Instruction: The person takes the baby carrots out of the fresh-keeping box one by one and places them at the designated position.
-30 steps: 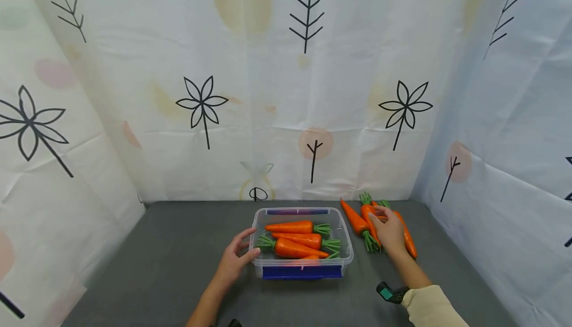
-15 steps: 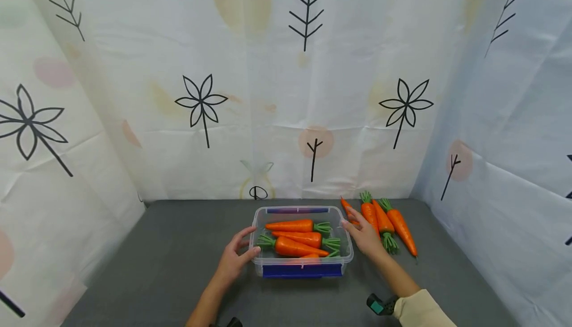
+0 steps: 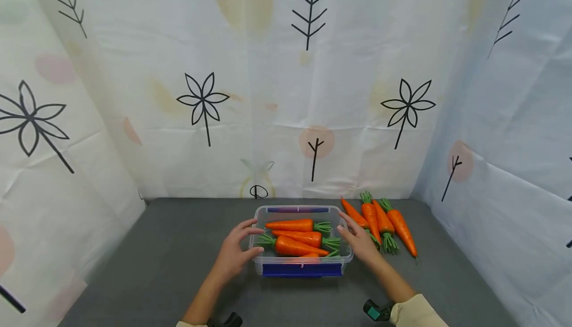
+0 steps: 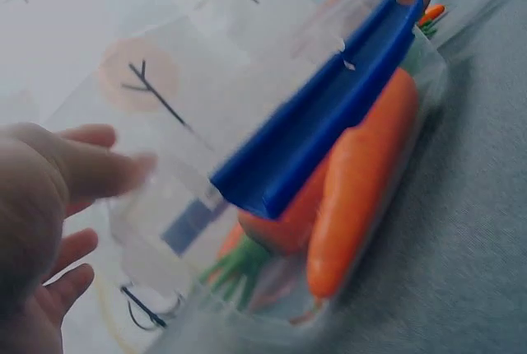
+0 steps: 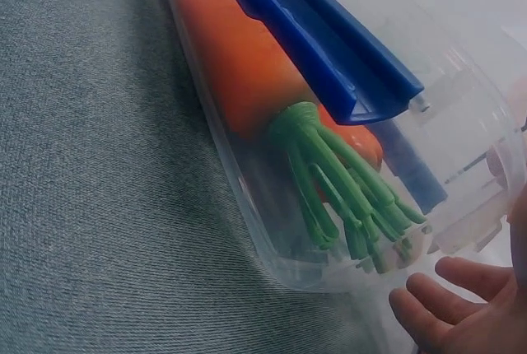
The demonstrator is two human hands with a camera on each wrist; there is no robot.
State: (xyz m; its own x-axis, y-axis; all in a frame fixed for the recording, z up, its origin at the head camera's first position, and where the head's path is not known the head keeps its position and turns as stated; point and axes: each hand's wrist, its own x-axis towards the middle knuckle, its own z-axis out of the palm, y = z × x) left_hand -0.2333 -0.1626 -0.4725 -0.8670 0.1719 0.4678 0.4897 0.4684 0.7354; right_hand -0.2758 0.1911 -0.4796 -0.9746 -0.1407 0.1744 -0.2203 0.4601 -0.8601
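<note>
A clear plastic box (image 3: 257, 269) with blue latches stands on the grey table, without a lid on it. Several orange carrots (image 3: 294, 246) with green tops lie inside. My left hand (image 3: 232, 251) is at the box's left side, fingers spread at the rim; in the left wrist view its fingers (image 4: 115, 174) look loosely bent beside the clear wall. At the opposite side, my right hand (image 3: 361, 243) has its fingertips right at the right rim. The right wrist view shows relaxed fingers (image 5: 436, 300) near the box's corner, holding nothing. A blue latch (image 5: 321, 41) shows there above a carrot (image 5: 239, 58).
Several more carrots (image 3: 402, 228) lie side by side on the grey table (image 3: 187, 247), right of the box and behind the right hand. A patterned white curtain (image 3: 277, 163) encloses the back and sides.
My right hand has moved left from the loose carrots to the box's right rim, with nothing in it. The left hand has stayed at the left rim, its fingers shifting slightly.
</note>
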